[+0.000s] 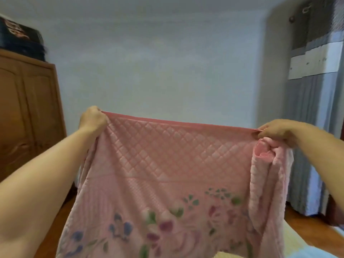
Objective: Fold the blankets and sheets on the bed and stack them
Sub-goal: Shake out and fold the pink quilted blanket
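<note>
One pink quilted blanket (167, 174) with a flower print low down, held up before you, your left hand (92, 120) and right hand (277, 131) each clenched tight on a top corner, edge stretched taut between them.

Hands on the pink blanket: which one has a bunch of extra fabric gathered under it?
The right hand. A thick wad of the pink blanket hangs below its fingers, while the left hand grips only the flat top edge.
</note>
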`<state>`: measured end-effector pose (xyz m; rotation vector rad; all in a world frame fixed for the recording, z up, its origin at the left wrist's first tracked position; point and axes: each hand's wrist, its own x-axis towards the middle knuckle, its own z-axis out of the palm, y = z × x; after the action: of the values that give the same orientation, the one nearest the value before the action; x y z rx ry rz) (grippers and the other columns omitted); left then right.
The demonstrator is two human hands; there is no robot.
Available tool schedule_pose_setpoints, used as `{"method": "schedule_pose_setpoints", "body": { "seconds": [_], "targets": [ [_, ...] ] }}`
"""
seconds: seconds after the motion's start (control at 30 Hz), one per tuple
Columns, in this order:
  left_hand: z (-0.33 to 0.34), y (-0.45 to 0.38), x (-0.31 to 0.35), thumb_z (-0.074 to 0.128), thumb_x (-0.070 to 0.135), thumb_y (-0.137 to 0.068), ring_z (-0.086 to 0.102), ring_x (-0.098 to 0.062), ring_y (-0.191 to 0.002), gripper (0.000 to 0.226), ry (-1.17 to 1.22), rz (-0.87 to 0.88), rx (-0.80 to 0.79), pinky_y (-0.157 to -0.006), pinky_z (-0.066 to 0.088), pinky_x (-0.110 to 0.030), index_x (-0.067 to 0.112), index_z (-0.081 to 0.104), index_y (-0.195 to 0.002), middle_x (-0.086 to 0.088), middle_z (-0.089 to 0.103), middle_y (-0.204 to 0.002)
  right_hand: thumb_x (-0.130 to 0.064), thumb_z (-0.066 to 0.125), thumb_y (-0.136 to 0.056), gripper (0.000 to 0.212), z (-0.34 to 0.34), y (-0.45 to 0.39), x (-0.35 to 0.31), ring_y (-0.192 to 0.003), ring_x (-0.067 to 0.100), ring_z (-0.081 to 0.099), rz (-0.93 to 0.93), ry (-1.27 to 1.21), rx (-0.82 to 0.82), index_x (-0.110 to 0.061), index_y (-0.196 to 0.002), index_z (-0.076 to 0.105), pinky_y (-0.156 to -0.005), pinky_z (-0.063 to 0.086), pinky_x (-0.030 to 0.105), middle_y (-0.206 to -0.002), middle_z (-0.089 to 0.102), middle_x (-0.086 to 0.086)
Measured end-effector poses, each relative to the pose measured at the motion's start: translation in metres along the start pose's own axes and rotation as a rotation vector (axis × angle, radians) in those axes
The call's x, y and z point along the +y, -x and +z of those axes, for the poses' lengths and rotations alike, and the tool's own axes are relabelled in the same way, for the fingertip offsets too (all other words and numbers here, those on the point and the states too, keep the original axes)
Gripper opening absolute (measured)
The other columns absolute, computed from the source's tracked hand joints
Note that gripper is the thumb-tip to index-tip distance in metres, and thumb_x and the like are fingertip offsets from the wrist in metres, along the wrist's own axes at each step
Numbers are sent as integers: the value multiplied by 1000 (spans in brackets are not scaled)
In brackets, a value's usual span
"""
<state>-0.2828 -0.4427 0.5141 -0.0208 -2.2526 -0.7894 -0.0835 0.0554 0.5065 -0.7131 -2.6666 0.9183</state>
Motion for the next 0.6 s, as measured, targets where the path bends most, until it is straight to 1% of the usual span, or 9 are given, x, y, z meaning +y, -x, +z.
{"method": "schedule_pose_setpoints", "body": {
  "seconds": [0.07, 0.13, 0.2, 0.27, 0.33, 0.4, 0.47, 0.5, 0.6],
  "targets": [
    [1, 7, -10, 52, 9, -92, 60, -49, -106, 16, -52, 8, -24, -85, 47, -45, 0, 64, -98, -34, 65, -111, -8, 64, -93, 11, 10, -4, 3, -59, 25, 57, -27, -53, 88, 0, -91, 70, -53, 51, 26, -74, 63, 15],
    [-2, 17, -16, 51, 12, -93, 60, -47, -107, 20, -127, 40, -25, -87, 48, -46, 4, 65, -107, -31, 64, -116, -14, 66, -94, 15, 20, -8, 6, -59, 24, 59, -26, -80, 34, -2, -86, 69, -55, 53, 25, -73, 65, 15],
    [-4, 26, -31, 50, 12, -94, 61, -45, -105, 22, -272, 130, -85, -85, 48, -45, 12, 64, -110, -27, 64, -117, -22, 70, -94, 19, 28, -6, 15, -74, 28, 68, 49, -93, -153, -3, -93, 70, -75, 60, 41, -85, 72, 18],
    [0, 38, -51, 49, 21, -99, 64, -41, -99, 15, -403, 274, -210, -81, 51, -43, 22, 62, -105, -19, 67, -112, -30, 71, -93, 29, 33, -8, 36, -94, 38, 71, 119, -101, -203, -2, -101, 71, -88, 55, 59, -100, 74, 22],
    [12, 55, -71, 49, 37, -101, 66, -36, -83, 18, -390, 380, -289, -73, 54, -45, 26, 51, -86, -10, 68, -93, -33, 69, -94, 36, 42, -11, 59, -98, 44, 69, 184, -137, -164, 2, -105, 69, -90, 52, 65, -102, 72, 26],
    [27, 81, -82, 52, 37, -102, 63, -34, -73, 27, -340, 507, -329, -67, 53, -45, 28, 39, -80, -1, 59, -77, -33, 66, -96, 39, 53, -9, 79, -91, 41, 69, 257, -178, -100, 5, -102, 67, -91, 51, 65, -101, 71, 29],
    [34, 112, -83, 44, 39, -105, 65, -30, -75, 23, -320, 618, -402, -66, 51, -40, 25, 47, -86, 2, 58, -83, -31, 62, -99, 37, 59, -6, 96, -84, 38, 65, 342, -220, -41, 6, -94, 65, -92, 52, 60, -95, 68, 30],
    [39, 125, -84, 37, 44, -105, 67, -28, -74, 29, -310, 704, -410, -64, 50, -37, 23, 52, -91, 3, 60, -86, -30, 62, -100, 36, 61, -8, 106, -81, 37, 62, 383, -243, -9, 5, -93, 63, -91, 52, 57, -92, 66, 29],
    [48, 164, -89, 19, 47, -107, 60, -16, -55, 50, -213, 961, -429, -46, 49, -30, 17, 58, -94, 6, 59, -80, -33, 66, -96, 44, 69, -11, 128, -89, 40, 64, 474, -296, 122, 9, -110, 59, -83, 54, 52, -103, 64, 27]
  ]
}}
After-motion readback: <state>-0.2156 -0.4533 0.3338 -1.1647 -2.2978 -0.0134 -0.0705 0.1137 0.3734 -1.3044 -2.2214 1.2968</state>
